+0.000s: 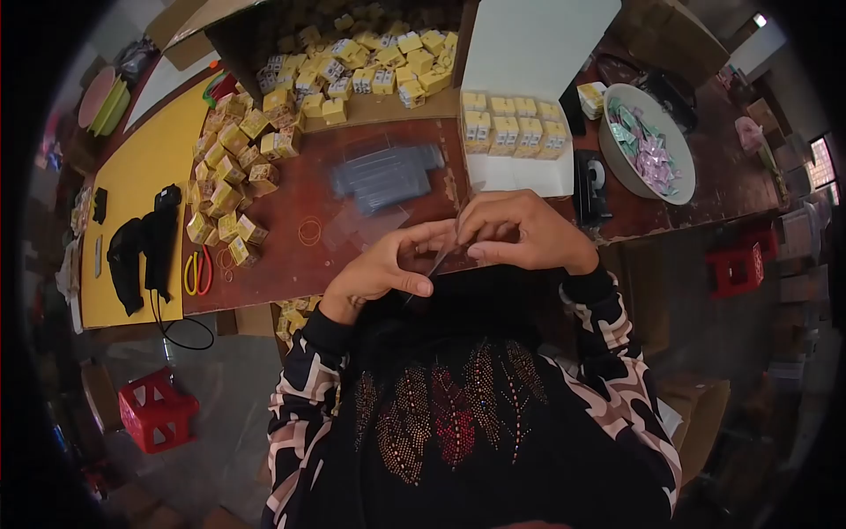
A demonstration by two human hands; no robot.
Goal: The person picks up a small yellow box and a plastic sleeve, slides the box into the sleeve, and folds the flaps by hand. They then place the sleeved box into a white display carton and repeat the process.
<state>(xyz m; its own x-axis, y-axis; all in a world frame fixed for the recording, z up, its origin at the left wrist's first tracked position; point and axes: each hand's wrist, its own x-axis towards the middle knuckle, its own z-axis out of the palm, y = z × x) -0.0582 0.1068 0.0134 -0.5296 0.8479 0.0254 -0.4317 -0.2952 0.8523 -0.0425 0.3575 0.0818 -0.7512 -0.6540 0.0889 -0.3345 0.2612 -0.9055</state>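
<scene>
Over the table's front edge, my left hand [385, 264] and my right hand [522, 233] meet around a thin clear plastic piece [440, 257], perhaps a sleeve or film. The fingers of my left hand curve round one side of it, thumb toward me. My right hand is closed in a pinch at its upper edge. Just beyond my hands lies a stack of clear plastic pieces [386, 179], with a few loose clear sheets [357, 227] nearer me. An open white box [546, 179] behind my right hand holds rows of small yellow boxes [505, 135].
Many small yellow boxes [231, 167] are heaped at left and in a carton [379, 115] at the back. Scissors [201, 271], rubber bands [309, 232] and a black tape dispenser [592, 187] lie around. A bowl [682, 181] holds small packets. Red stools [159, 410] stand below.
</scene>
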